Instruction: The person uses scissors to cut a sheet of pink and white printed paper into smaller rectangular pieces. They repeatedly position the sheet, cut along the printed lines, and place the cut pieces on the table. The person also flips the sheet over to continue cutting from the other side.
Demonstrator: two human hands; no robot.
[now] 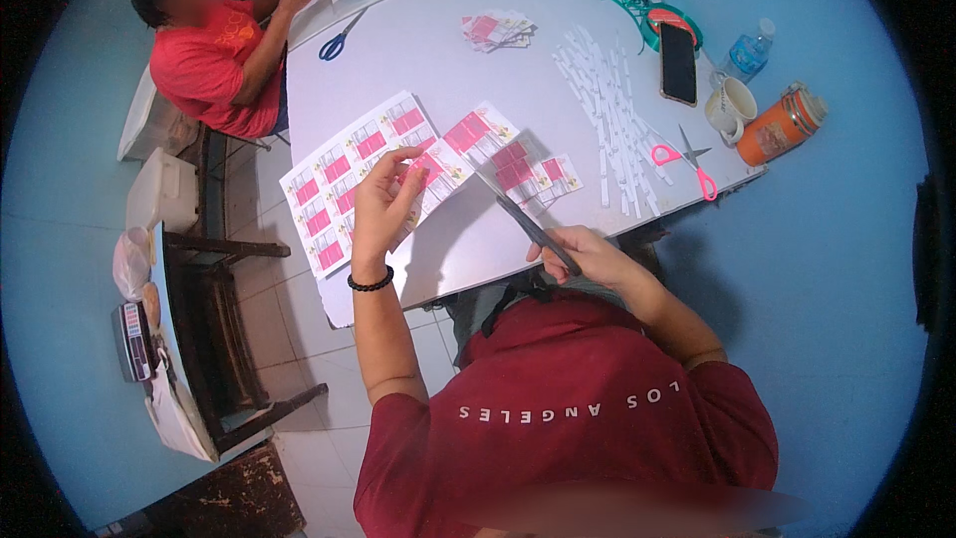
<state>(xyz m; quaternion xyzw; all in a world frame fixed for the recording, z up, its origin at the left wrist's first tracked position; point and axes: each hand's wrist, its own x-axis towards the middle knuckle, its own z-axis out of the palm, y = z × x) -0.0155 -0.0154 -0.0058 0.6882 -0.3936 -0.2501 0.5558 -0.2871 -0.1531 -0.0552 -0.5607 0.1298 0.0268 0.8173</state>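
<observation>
My left hand (387,198) pinches a strip of printed pink-and-white labels (468,132), raised above the white table. Dark-handled scissors (539,233) are in my right hand (579,254), their blades at the strip's right edge. Whether the blades have paper between them I cannot tell. Under and beside my left hand lies a stack of uncut label sheets (326,187), partly covered by the hand and strip. Several cut labels (560,173) lie on the table just past the scissors, some in shadow.
A co-worker in a red shirt (216,63) sits at the far left, near blue-handled scissors (343,41). A pile of cut labels (498,30), white paper strips (616,116), pink-handled scissors (691,161), a phone (678,63), a mug (730,106) and an orange flask (780,127) occupy the table.
</observation>
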